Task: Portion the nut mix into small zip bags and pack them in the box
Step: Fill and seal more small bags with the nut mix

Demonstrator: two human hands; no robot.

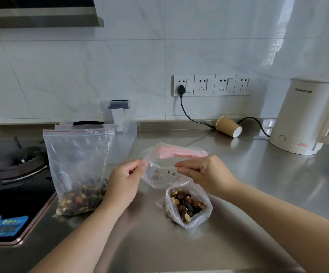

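Nut mix (187,203) sits in a small open bag (189,223) at 6 o'clock on the counter (258,184). Just past it, the left hand (124,184) and right hand (205,174) each pinch an edge of a thin bag (159,174). The big nut bag (78,164) stands at 9 o'clock, with the clear box (124,131) behind it.

White marble-tiled wall (80,66), steel countertop (258,184), four wall sockets (212,85), window light reflected at right
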